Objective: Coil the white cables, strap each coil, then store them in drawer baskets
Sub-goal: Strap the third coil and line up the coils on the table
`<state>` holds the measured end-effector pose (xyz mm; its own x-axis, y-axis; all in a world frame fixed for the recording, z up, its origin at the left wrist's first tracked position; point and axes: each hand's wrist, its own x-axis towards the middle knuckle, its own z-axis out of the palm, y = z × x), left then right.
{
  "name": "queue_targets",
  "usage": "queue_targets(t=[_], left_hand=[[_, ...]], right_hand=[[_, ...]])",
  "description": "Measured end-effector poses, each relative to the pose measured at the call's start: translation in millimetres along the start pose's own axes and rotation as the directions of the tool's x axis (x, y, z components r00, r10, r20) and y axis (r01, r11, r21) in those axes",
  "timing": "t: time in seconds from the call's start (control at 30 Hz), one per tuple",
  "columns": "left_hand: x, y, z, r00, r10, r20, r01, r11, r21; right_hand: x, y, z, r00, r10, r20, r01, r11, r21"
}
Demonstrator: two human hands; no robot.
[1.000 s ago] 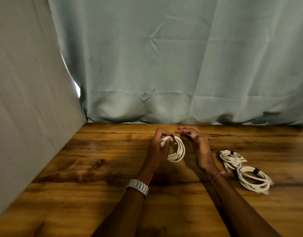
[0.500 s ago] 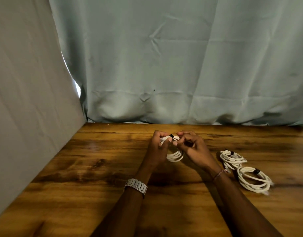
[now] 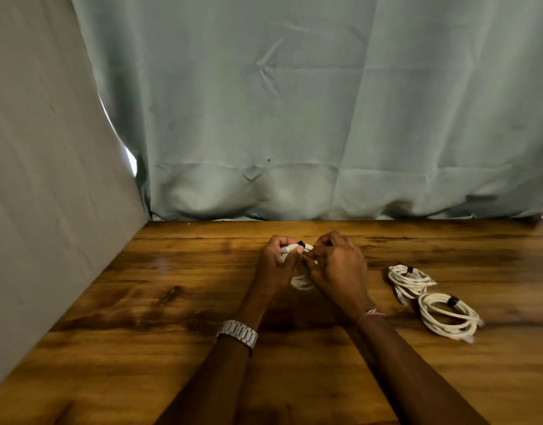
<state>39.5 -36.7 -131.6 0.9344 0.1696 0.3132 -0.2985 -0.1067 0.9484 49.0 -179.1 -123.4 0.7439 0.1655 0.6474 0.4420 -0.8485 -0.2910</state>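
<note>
A white cable coil [image 3: 300, 282] is held upright just above the wooden table [image 3: 178, 302], mostly hidden between my hands. My left hand [image 3: 274, 266] grips its left side, with a small black strap [image 3: 300, 243] showing at the top by the thumb. My right hand [image 3: 337, 266] has its fingers curled against the coil's right side, pinching at it near the strap. Two more white coils lie on the table to the right, each with a black strap: a far coil [image 3: 409, 279] and a near coil [image 3: 448, 315].
A pale green curtain [image 3: 325, 118] hangs along the table's back edge. A grey fabric wall [image 3: 49, 179] closes off the left side. No drawer or basket is in view.
My right hand has closed in from beside the coil onto its right side, and the two hands now meet at the strap. The two coils on the right have not moved.
</note>
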Motion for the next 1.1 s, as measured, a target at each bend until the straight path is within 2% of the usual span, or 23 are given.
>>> queue_targets(t=[0.13,0.33,0.43,0.6,0.7,0.8,0.87,0.93,1.1], left_hand=[[-1,0,2,0.999,0.047,-0.006,-0.047,0.998,0.04],[-4,5,8,0.994,0.107,0.02,-0.108,0.992,0.063],[-3,6,5,0.994,0.091,0.053,-0.094,0.994,0.056],[1,4,-5,0.988,0.072,0.14,-0.08,0.995,0.058],[3,3,-8,0.986,0.063,0.153,-0.072,0.996,0.052],[4,3,-9,0.987,0.056,0.15,-0.062,0.997,0.036],[4,4,-10,0.988,0.047,0.148,-0.05,0.999,0.015],[4,4,-11,0.987,0.053,0.15,-0.054,0.999,0.007],[6,5,-15,0.988,0.073,0.14,-0.066,0.997,-0.05]], right_hand=[[-2,-6,-2,0.998,0.049,-0.029,-0.051,0.995,-0.091],[-3,-5,-7,0.983,0.108,-0.151,-0.124,0.986,-0.107],[-3,-5,-11,0.961,0.169,-0.217,-0.172,0.985,0.005],[-2,-8,-10,0.953,0.299,-0.039,-0.288,0.941,0.175],[-3,-10,-10,0.958,0.286,0.001,-0.262,0.874,0.409],[-3,-12,-9,0.968,0.247,-0.038,-0.192,0.833,0.518],[-1,-11,-5,0.964,0.264,-0.013,-0.205,0.778,0.594],[3,-9,-2,0.954,0.293,0.07,-0.259,0.679,0.686],[5,-5,-10,0.928,0.231,0.293,-0.359,0.341,0.869]])
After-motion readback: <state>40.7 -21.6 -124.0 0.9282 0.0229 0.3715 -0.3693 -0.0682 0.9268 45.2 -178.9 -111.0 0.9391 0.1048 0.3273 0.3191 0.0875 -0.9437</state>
